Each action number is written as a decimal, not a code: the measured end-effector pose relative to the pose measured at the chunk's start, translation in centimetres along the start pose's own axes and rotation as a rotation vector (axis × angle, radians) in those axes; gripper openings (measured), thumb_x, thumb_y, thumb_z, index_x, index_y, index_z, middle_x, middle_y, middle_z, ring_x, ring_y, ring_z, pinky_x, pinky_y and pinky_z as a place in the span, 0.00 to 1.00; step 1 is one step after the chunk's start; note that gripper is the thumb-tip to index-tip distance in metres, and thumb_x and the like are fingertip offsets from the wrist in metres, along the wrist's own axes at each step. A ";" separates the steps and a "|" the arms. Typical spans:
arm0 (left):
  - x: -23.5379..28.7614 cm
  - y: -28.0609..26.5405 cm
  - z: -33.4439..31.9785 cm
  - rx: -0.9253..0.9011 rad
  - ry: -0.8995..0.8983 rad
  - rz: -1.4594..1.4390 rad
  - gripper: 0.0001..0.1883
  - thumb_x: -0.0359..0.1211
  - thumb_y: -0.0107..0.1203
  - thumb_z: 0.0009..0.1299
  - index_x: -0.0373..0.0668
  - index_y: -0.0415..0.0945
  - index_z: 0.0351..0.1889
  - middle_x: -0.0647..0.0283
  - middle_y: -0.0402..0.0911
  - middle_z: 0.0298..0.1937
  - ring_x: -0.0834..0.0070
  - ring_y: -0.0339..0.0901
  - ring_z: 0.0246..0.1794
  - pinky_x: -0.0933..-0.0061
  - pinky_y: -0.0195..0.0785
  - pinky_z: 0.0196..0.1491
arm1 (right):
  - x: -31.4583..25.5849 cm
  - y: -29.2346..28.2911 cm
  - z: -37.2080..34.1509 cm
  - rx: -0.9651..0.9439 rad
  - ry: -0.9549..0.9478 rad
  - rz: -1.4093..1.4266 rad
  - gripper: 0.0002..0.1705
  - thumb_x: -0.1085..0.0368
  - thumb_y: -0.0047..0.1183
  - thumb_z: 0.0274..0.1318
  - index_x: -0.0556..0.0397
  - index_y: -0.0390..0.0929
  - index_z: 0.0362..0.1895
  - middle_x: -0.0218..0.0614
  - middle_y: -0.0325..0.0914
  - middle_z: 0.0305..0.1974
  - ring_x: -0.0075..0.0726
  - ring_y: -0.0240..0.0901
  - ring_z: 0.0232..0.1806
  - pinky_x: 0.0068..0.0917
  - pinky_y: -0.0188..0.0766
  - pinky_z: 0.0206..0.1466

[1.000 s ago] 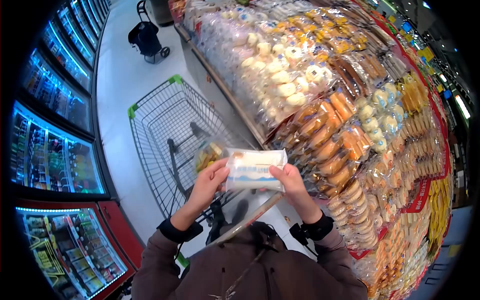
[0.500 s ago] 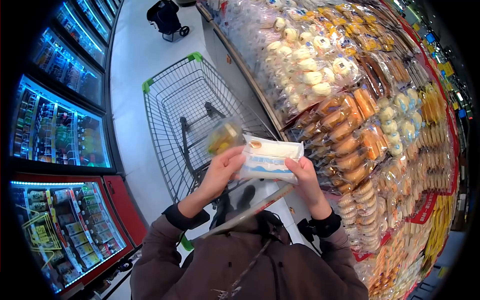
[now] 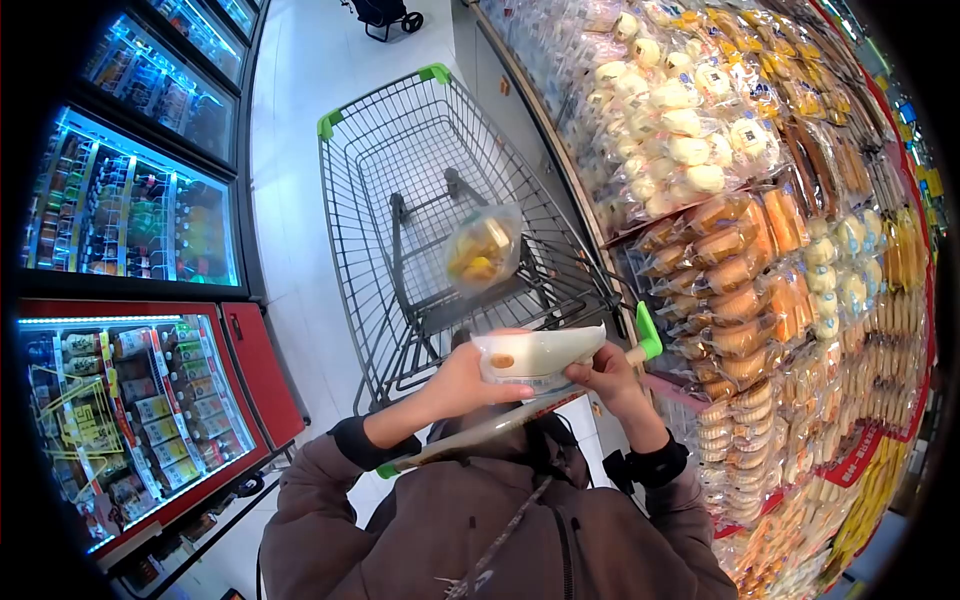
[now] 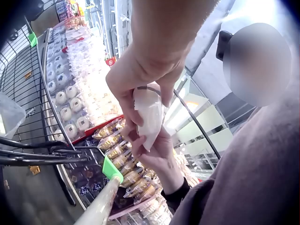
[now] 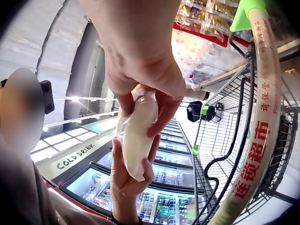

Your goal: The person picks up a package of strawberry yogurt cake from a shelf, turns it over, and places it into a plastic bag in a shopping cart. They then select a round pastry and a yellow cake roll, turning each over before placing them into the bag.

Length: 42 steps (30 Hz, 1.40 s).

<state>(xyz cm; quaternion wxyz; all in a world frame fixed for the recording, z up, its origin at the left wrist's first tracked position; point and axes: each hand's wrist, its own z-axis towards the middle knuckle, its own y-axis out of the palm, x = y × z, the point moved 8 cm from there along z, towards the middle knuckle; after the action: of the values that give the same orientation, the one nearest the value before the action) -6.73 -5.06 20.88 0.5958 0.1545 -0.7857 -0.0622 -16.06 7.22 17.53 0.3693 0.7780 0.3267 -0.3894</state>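
A white plastic-wrapped packet (image 3: 540, 352) with a small brown picture near one end is held in front of the body, above the cart's push bar. My left hand (image 3: 462, 385) grips one end, its fingers curled around the wrapper. At the other end, my right hand (image 3: 618, 382) pinches the packet's edge between thumb and fingers. From the left wrist, the packet (image 4: 149, 115) looks narrow and edge-on between both hands. The right wrist view shows the packet (image 5: 138, 131) with the right hand (image 5: 145, 70) over it and the left hand (image 5: 126, 183) at the far end.
A wire shopping cart (image 3: 352, 190) stands ahead, a clear bag of yellow items (image 3: 482, 248) inside. Its push bar (image 3: 500, 430) crosses before the body. Packaged breads (image 3: 735, 320) are heaped on the right-hand display. Lit drink fridges (image 3: 140, 205) line the left; a wheeled dark bag (image 3: 385, 15) stands beyond.
The packet has turned from its blue-printed face to a tilted, more edge-on position, and sits slightly lower. My left fingers have shifted around its end. The cart has moved up and right in view.
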 end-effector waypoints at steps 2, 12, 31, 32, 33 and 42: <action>-0.9 -0.4 -0.3 0.041 -0.034 0.054 0.29 0.33 0.62 0.55 0.35 0.63 0.53 0.62 0.74 0.46 0.78 0.70 0.46 0.76 0.62 0.50 | 0.4 0.3 0.1 0.006 0.001 0.008 0.24 0.66 0.58 0.47 0.59 0.67 0.49 0.33 0.73 0.43 0.27 0.68 0.44 0.25 0.65 0.48; 3.1 -8.8 0.4 0.421 0.100 0.204 0.23 0.34 0.62 0.54 0.33 0.71 0.45 0.59 0.78 0.38 0.77 0.76 0.33 0.76 0.71 0.37 | -1.9 2.5 3.6 -0.098 -0.226 -0.203 0.28 0.74 0.50 0.50 0.58 0.56 0.56 0.39 0.65 0.47 0.29 0.66 0.45 0.27 0.72 0.43; -7.1 -19.0 17.2 0.240 -0.121 1.197 0.17 0.38 0.61 0.47 0.40 0.75 0.33 0.51 0.78 0.32 0.56 0.76 0.34 0.62 0.70 0.37 | 11.9 -3.4 29.5 -0.526 -0.034 -2.032 0.17 0.67 0.42 0.48 0.42 0.73 0.44 0.31 0.74 0.43 0.37 0.70 0.47 0.34 0.70 0.44; -8.8 -18.9 17.8 0.217 -0.143 1.208 0.18 0.37 0.62 0.47 0.39 0.75 0.34 0.50 0.78 0.32 0.55 0.76 0.35 0.61 0.70 0.38 | 13.3 -3.5 29.8 -0.560 -0.030 -2.042 0.17 0.67 0.42 0.48 0.43 0.73 0.44 0.31 0.74 0.43 0.37 0.70 0.48 0.33 0.70 0.43; -10.6 -19.1 18.5 0.196 -0.164 1.220 0.19 0.35 0.63 0.46 0.38 0.74 0.35 0.49 0.77 0.32 0.54 0.75 0.36 0.60 0.70 0.38 | 14.7 -3.8 30.3 -0.593 -0.028 -2.052 0.16 0.67 0.42 0.48 0.43 0.73 0.44 0.31 0.74 0.42 0.36 0.69 0.48 0.32 0.70 0.42; -18.8 -20.1 23.2 0.185 -0.308 1.176 0.18 0.38 0.58 0.52 0.38 0.74 0.38 0.47 0.78 0.34 0.55 0.76 0.37 0.60 0.68 0.42 | 15.4 -4.0 31.9 -0.373 0.160 -1.893 0.13 0.63 0.43 0.48 0.48 0.80 0.34 0.36 0.77 0.38 0.41 0.76 0.37 0.32 0.73 0.35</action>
<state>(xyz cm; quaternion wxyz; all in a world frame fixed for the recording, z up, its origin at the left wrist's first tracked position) -20.93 -20.12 -8.55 0.3939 -0.2642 -0.8186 0.3238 -23.48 -13.76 -10.31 -0.0031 0.1456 0.8988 -0.4134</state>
